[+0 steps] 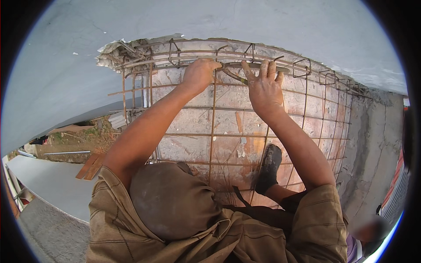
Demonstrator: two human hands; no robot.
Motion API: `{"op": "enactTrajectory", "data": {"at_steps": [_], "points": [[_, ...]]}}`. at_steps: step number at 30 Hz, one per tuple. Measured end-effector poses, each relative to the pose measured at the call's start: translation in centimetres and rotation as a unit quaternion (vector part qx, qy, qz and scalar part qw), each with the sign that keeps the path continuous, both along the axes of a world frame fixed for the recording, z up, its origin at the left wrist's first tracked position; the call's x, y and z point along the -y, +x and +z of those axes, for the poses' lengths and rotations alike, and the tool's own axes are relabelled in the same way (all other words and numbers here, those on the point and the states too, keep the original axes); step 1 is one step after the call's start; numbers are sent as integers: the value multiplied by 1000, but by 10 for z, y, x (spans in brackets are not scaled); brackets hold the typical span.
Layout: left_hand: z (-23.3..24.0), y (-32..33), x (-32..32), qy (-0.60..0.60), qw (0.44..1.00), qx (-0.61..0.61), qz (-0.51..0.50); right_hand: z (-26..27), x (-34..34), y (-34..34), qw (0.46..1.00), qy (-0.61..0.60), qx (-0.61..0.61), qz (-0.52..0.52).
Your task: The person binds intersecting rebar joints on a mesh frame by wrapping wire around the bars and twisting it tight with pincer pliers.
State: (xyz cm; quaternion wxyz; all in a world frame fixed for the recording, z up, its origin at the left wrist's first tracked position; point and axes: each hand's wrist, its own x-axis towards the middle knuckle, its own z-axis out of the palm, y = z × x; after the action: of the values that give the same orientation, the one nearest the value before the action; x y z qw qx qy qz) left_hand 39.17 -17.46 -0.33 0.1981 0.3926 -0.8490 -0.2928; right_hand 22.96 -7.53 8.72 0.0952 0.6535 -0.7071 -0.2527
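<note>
My left hand (pixel 201 75) is curled over the horizontal steel reinforcing bars at the top of the mesh, its thumb and forefinger beside the head of a pair of pincers (pixel 237 65). Its other fingertips are hidden. My right hand (pixel 265 90) lies over the spread pincer handles, with its fingers across the upper one. The lower handle has a yellow-green mark and passes beneath the hand. The pincers' head meets the bars near a vertical rebar (pixel 213 121). Whether its jaws bite on tie wire is too small to tell.
Bent stirrups (pixel 301 69) stick out along the top bars. Behind the mesh is a rough concrete surface (pixel 194 123). A smooth grey wall (pixel 210 18) overhangs, with a broken edge. Wooden pieces (pixel 90 167) lie on a pale board at left. Another person (pixel 366 233) is at lower right.
</note>
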Motion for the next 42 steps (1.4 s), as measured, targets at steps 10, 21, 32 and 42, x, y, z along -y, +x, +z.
{"op": "enactTrajectory", "data": {"at_steps": [10, 21, 32, 42], "points": [[-5, -5, -27, 109, 969, -180, 127, 38, 30, 2, 991, 95, 1, 92], [-57, 0, -84, -67, 987, -11, 145, 44, 63, -28, 808, 374, 374, -260], [-56, 3, -86, -41, 991, -2, 131, 77, 84, -5, 891, 355, 250, -134], [-56, 6, -85, -37, 991, -2, 132, 68, 65, -22, 949, 249, 131, 143]]}}
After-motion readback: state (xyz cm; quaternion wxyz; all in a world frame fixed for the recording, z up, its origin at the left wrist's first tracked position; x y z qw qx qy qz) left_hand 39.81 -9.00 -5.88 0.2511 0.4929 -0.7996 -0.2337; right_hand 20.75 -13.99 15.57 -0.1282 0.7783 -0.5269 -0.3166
